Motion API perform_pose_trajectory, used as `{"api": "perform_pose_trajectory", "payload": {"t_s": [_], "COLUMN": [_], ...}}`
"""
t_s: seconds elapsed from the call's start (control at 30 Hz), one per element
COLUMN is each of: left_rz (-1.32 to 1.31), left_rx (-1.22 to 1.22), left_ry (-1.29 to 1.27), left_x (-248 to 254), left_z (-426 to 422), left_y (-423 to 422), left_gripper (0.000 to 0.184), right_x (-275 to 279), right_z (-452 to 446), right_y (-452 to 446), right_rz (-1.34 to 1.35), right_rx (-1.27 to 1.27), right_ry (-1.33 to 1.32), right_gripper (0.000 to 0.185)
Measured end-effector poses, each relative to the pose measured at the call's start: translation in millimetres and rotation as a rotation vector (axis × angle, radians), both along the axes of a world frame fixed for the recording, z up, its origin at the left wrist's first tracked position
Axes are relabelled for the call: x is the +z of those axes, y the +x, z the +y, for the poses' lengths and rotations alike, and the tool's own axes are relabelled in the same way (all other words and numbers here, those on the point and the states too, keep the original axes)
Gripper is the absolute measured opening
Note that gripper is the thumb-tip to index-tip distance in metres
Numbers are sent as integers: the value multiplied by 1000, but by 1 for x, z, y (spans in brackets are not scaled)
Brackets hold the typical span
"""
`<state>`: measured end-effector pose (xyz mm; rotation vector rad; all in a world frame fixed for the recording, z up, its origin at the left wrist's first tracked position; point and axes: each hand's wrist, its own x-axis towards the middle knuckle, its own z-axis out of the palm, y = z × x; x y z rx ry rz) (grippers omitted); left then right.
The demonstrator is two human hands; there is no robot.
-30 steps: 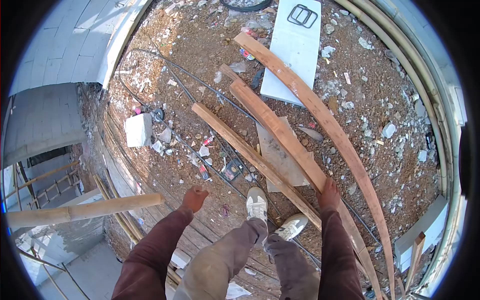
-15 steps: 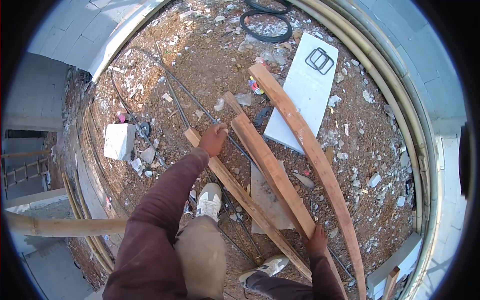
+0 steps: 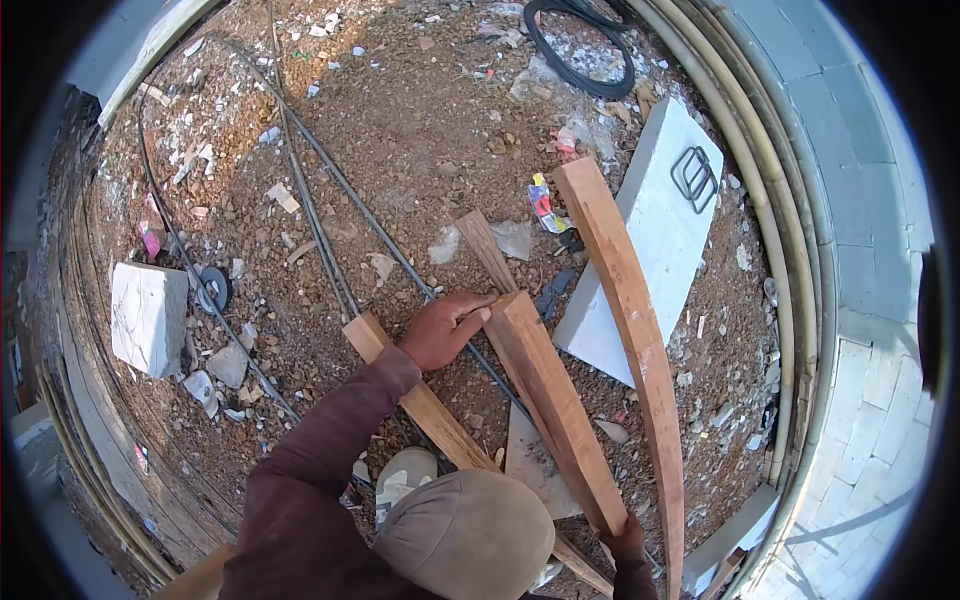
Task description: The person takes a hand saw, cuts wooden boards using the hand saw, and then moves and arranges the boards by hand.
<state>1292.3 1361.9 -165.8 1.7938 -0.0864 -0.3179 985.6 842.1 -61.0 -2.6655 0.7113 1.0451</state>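
Observation:
The thick squared wooden beam lies slanting across the ground in front of me. My left hand is at its far end, thumb and fingers closed at the upper left corner. My right hand grips its near part from the right side, partly hidden by the beam and sleeve. A thinner wooden beam runs under my left wrist. To the right lies a long wooden beam, its far end across a white slab. A thin wood strip sticks out beyond the held beam.
Dark rods stretch across the rubble ground. A white block sits at left. Black coiled tubing lies at the top, and bent metal rings rest on the slab. Bamboo poles line the right-hand wall.
My left hand has moved from beside the thinner beam to the thick beam's far end. My right hand stays on the thick beam. A bent knee has come into view, and the view has shifted.

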Motion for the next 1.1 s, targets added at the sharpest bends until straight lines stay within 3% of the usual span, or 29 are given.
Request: {"api": "perform_pose_trajectory", "payload": {"t_s": [0.33, 0.83, 1.1], "left_rz": [-21, 0, -5], "left_rx": [66, 79, 44], "left_ry": [-28, -86, -115], "left_x": [-6, -6, -5], "left_z": [-3, 0, 1], "left_y": [4, 5, 8], "left_gripper": [31, 30, 30], "right_x": [10, -6, 2], "right_z": [10, 2, 6], "right_y": [23, 9, 12], "right_rz": [166, 118, 139], "right_rx": [-31, -23, -43], "right_ry": [-74, -124, -113], "right_gripper": [90, 78, 82]}}
